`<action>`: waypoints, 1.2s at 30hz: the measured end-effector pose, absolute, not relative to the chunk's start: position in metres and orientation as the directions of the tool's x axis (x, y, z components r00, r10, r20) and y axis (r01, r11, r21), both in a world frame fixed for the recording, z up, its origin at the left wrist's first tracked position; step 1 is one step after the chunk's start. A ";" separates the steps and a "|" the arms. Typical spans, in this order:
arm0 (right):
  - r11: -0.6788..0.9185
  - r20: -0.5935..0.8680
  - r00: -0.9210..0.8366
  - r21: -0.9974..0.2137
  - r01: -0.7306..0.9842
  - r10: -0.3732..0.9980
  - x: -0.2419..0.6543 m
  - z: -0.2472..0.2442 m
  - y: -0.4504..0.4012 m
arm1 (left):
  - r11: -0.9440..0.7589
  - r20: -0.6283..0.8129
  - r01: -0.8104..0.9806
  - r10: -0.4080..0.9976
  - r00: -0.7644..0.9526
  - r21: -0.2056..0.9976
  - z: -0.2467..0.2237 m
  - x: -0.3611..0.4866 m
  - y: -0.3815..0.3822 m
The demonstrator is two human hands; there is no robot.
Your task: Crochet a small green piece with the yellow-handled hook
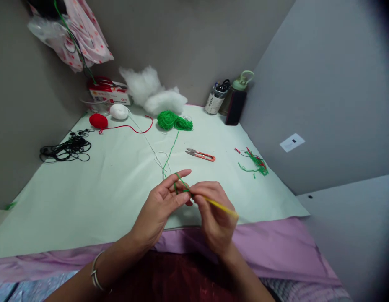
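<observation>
My right hand (216,214) grips a crochet hook (221,206) with a yellow handle, its tip hidden at the fingertips. Green yarn (182,181) runs over the raised index finger of my left hand (163,201) and down to where both hands meet. My left thumb and fingers pinch the yarn there, and any worked piece is mostly covered. From the hands the strand leads up to a green yarn ball (166,120). Thread snips (200,154) with orange handles lie just beyond my fingers.
White yarn (119,111), a red yarn ball (98,121) and tangled black cord (67,147) lie at left. Stuffing (150,90) is piled at the back. A bottle (240,82), a dark phone (236,108) and a pen cup (214,102) stand back right, yarn scraps (257,162) nearer.
</observation>
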State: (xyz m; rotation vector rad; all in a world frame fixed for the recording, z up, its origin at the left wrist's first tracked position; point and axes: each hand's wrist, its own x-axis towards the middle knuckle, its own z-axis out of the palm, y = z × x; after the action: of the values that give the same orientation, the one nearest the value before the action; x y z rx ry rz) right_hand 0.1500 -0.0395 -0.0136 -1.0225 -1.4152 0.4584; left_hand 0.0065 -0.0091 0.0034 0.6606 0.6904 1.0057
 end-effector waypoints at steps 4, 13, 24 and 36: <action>0.583 0.699 0.096 -0.657 0.477 0.709 0.154 -0.017 -0.043 | 0.541 -0.289 -0.561 0.830 0.478 0.626 0.001 0.006 -0.006; 0.389 0.364 0.235 -0.919 -0.069 0.901 0.151 -0.014 -0.033 | 0.491 -0.229 -0.574 0.853 0.469 0.655 0.000 0.004 -0.006; 0.224 0.128 0.250 -0.887 -0.405 0.960 0.157 -0.010 -0.028 | 0.575 -0.229 -0.591 0.798 0.557 0.566 0.001 0.001 -0.004; 0.247 0.181 0.222 -0.913 -0.325 0.958 0.154 -0.016 -0.031 | 0.296 -0.110 -0.408 0.900 0.421 0.864 -0.003 0.002 -0.010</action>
State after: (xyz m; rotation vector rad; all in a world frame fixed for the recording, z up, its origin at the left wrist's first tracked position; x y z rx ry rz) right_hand 0.1536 -0.0309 -0.0157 -0.8762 -0.9125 1.0642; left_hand 0.0020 -0.0100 -0.0028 0.8715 0.6780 0.9638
